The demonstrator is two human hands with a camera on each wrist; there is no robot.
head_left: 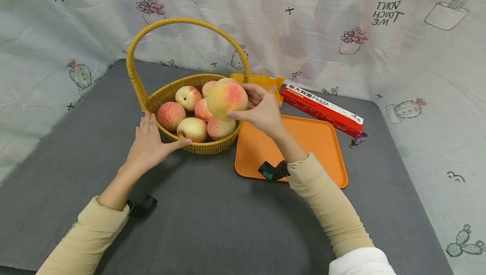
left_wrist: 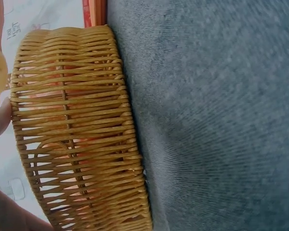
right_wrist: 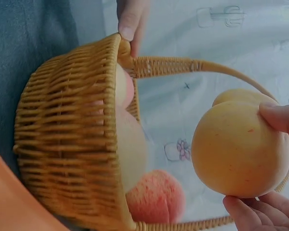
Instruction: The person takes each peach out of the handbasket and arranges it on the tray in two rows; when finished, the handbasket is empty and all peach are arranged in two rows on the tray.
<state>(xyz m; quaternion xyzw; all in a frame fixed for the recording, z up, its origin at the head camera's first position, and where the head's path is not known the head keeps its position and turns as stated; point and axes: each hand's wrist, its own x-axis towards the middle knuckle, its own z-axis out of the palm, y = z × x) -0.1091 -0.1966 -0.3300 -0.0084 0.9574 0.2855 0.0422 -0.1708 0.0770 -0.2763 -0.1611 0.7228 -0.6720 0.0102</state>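
A woven basket point(head_left: 201, 146) with a tall hoop handle point(head_left: 182, 21) stands on the grey table cover and holds several peaches point(head_left: 171, 114). My left hand point(head_left: 161, 136) lies against the basket's near left wall, fingers straight and thumb along the weave; one fingertip point(right_wrist: 127, 21) shows at the rim in the right wrist view. My right hand point(head_left: 250, 104) grips a large yellow-pink peach point(head_left: 226, 98) just above the basket's right rim. In the right wrist view that peach point(right_wrist: 238, 147) fills the right side, held by my fingers point(right_wrist: 279, 118). The left wrist view shows the basket wall point(left_wrist: 82, 130) close up.
An orange tray point(head_left: 315, 140) lies right of the basket. Behind it are a red pasta box point(head_left: 322, 108), a yellow packet point(head_left: 265, 82) and a small purple wrapper point(head_left: 357, 140). A printed cloth hangs behind. The grey cover point(head_left: 212, 216) stretches towards me.
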